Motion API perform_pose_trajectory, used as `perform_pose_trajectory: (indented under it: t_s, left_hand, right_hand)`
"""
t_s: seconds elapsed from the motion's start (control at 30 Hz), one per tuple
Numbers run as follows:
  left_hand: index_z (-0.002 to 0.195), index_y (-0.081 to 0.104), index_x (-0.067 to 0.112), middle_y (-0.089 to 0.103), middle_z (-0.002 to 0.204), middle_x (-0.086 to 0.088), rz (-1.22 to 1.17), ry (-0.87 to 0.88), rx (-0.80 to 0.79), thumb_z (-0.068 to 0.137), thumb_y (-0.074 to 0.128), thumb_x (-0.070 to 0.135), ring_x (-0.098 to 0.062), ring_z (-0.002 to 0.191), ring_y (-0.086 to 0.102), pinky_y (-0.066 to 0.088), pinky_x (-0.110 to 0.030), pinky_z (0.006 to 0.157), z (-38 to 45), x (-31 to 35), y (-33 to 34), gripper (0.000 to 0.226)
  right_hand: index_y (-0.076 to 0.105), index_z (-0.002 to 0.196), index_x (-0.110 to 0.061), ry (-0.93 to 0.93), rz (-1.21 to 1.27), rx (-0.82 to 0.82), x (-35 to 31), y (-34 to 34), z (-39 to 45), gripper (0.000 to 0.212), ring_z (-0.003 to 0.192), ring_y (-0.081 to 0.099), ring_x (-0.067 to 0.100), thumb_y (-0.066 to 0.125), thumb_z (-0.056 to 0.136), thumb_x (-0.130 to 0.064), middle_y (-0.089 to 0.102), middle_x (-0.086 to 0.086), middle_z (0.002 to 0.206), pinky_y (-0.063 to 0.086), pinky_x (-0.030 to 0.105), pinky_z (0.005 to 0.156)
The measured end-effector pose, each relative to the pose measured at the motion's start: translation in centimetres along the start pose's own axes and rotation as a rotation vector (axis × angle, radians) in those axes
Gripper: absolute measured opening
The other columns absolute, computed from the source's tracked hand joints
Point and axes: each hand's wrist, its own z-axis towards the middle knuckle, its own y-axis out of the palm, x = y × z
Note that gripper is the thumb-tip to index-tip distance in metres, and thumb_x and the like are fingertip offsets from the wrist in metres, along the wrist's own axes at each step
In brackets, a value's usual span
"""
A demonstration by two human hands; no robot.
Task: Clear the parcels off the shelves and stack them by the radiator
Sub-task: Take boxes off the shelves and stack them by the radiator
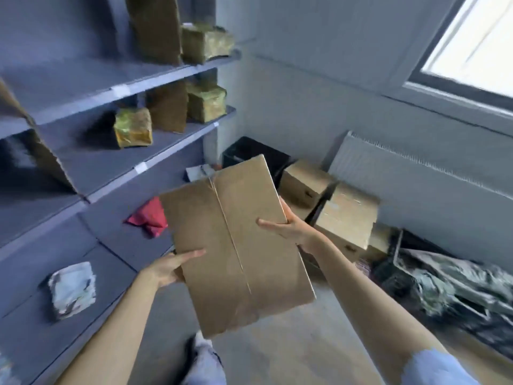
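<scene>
1. Head view: both hands hold one flat brown cardboard parcel [236, 245] in mid-air, clear of the shelves [116, 168] and above the floor [291, 343].
2. Left hand [172, 266] grips the parcel's left edge, thumb lying on the top face, fingers hidden underneath.
3. Right hand [288, 227] grips the right edge, thumb on the top face, fingers wrapped behind.
4. Parcel is tilted, long axis running away from the person; a taped seam runs down its middle.
5. Shelves are on the left, grey-blue. Left on them: a tall brown parcel [155, 26] beside a tape-wrapped parcel [206, 43] on the upper shelf; a small tape-wrapped parcel [133, 127], another brown one [168, 107] and a wrapped block [206, 102] on the next.
6. Lower down: a red bag [148, 219] and a pale grey pouch [73, 289].
7. Radiator [416, 173] sits on the right wall under the window [472, 43].
8. Two cardboard boxes [347, 215] rest on the floor just beside the radiator, touching each other; a black crate [249, 151] stands in the corner behind them.
9. Dark crates [444, 282] lie along the wall further right; contents blurred.
</scene>
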Motion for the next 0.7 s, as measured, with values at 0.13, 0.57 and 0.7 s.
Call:
perform_pose_trajectory:
  t_s: [0.13,0.57,0.7]
  left_hand:
    - [0.092,0.065,0.009,0.075,0.078,-0.002,0.081,-0.051,-0.165,0.086,0.06,0.002,-0.015,0.063,0.072,0.056,-0.027,0.048,7.7,2.8,8.4,0.011]
    - [0.112,0.064,0.013,0.073,0.105,-0.008,0.547,-0.15,-0.563,0.043,0.091,0.035,-0.027,0.1,0.068,0.053,-0.047,0.087,30.3,19.0,30.1,0.078]
    - [0.111,0.065,0.015,0.072,0.106,-0.007,0.598,-0.174,-0.589,0.05,0.084,0.046,-0.026,0.108,0.062,0.043,-0.052,0.099,34.6,21.8,35.9,0.071]
  right_hand:
    - [0.018,0.148,-0.027,0.094,-0.001,0.227,2.9,-8.5,-0.4,0.088,0.112,0.061,0.015,0.074,0.079,-0.024,0.057,0.001,0.129,0.05,0.034,0.097]
    - [0.036,0.136,-0.034,0.188,0.154,0.671,5.5,-30.6,7.5,0.065,0.097,0.063,-0.006,0.071,0.081,-0.035,0.063,-0.019,0.116,0.051,0.009,0.067]
    - [0.04,0.13,-0.033,0.199,0.246,0.804,6.3,-34.7,9.7,0.05,0.08,0.065,-0.01,0.065,0.087,-0.026,0.065,-0.015,0.105,0.051,0.009,0.064]
